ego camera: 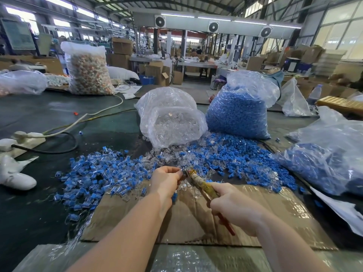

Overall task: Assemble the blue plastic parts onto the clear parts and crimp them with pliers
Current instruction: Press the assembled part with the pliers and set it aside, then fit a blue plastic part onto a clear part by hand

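Centrally, left hand [167, 178] fingers pinch 1 small part at the pliers [198, 183] tip; right hand [233, 207] grips the handles.

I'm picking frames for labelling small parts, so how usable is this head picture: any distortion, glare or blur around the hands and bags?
Head view: wide-angle bending curves the roof beams and stretches both forearms; daylight glare whitens the bag of clear parts and the taped cardboard; the left hand, right hand and pliers look fairly sharp, but the piece at the plier tips is too small to make out.
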